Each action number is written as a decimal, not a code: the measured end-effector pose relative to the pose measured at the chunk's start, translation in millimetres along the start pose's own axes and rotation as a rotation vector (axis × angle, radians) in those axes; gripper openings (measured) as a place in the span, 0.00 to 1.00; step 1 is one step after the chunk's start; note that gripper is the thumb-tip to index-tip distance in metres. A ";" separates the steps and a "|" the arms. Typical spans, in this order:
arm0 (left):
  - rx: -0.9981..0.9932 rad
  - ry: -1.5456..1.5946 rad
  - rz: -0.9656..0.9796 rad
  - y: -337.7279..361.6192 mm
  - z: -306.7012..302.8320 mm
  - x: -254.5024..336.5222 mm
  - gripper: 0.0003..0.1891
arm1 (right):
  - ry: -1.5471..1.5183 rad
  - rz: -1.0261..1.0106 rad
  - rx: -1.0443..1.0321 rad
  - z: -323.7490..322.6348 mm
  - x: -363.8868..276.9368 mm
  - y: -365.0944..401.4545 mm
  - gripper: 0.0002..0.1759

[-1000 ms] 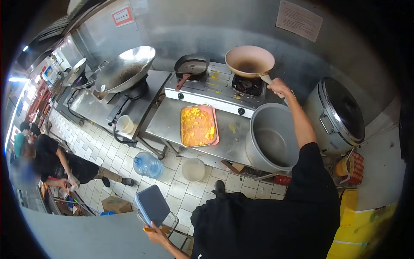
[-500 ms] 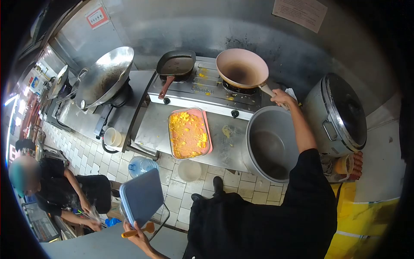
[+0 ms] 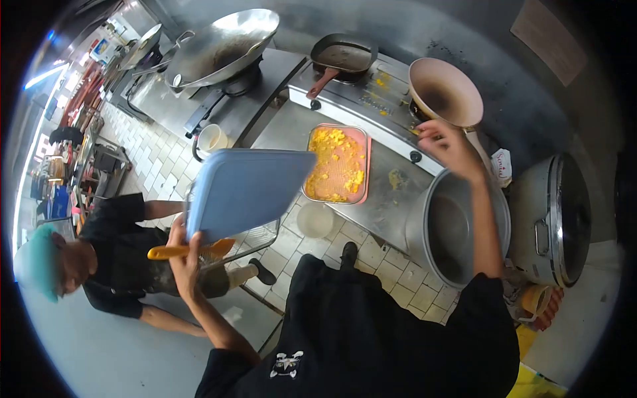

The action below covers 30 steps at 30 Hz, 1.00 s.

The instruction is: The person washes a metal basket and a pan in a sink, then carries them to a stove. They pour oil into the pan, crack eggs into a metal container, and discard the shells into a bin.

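Observation:
My left hand (image 3: 184, 259) grips a flat blue rectangular lid (image 3: 249, 189) by its lower edge, together with a spatula (image 3: 166, 253) that has an orange handle. The lid is tilted and raised left of a rectangular tray (image 3: 367, 166) with yellow scrambled egg (image 3: 332, 142) in it. My right hand (image 3: 451, 147) is in the air by the front of the stove, fingers apart and slightly curled, with nothing seen in it. Just beyond it, a light pink frying pan (image 3: 458, 86) sits on the right burner, its handle beside my wrist.
A dark square pan (image 3: 345, 56) rests on the left burner of the stove (image 3: 371, 126). A deep grey pot (image 3: 434, 225) and a large lidded cooker (image 3: 537, 199) stand right. At left are a wok (image 3: 225, 46) and a co-worker (image 3: 119, 259) leaning over a counter.
My right hand has let go of the pink pan's handle and come away from it. My left hand has raised the blue lid and spatula. The co-worker has shifted closer, and my view has turned.

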<state>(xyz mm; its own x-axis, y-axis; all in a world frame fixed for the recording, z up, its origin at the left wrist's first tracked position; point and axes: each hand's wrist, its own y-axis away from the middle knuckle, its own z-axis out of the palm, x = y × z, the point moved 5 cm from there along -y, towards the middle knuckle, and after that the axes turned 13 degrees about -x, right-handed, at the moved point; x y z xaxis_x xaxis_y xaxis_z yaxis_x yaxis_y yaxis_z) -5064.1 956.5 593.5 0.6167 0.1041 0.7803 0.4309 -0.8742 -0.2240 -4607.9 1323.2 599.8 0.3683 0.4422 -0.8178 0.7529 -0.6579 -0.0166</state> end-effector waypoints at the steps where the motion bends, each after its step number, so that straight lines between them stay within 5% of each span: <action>1: -0.054 -0.066 0.009 -8.5 5.9 15.2 0.12 | 0.045 -0.104 -0.067 36.7 -31.3 -6.1 0.20; 3: -0.180 -0.180 0.065 -28.2 22.5 33.4 0.12 | -0.042 -0.222 -0.202 103.8 -71.2 -22.3 0.29; 8: -0.386 -0.250 0.011 -70.3 38.2 50.9 0.15 | 0.037 -0.298 0.169 184.7 -103.4 -58.0 0.29; 11: -0.347 -0.243 -0.142 -77.5 24.9 21.4 0.15 | -0.267 -0.045 0.354 216.9 -48.7 -51.3 0.22; 15: -0.124 -0.326 -0.184 -80.9 2.3 -26.1 0.18 | -0.748 0.454 0.541 298.4 111.9 0.7 0.13; 18: -0.051 -0.367 -0.217 -83.6 -11.8 -39.0 0.19 | -0.584 0.769 0.568 315.2 172.7 38.7 0.12; 30: -0.079 -0.512 -0.169 -93.3 -21.9 -33.1 0.17 | -0.468 0.689 0.444 306.0 223.7 8.2 0.05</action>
<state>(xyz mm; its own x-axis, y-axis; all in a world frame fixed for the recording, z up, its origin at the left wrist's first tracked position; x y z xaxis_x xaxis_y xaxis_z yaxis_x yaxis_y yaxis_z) -5139.1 1024.2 601.4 0.7936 0.4467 0.4131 0.5133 -0.8561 -0.0604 -4686.1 1230.1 240.6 0.3256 -0.3569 -0.8755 0.1395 -0.8977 0.4179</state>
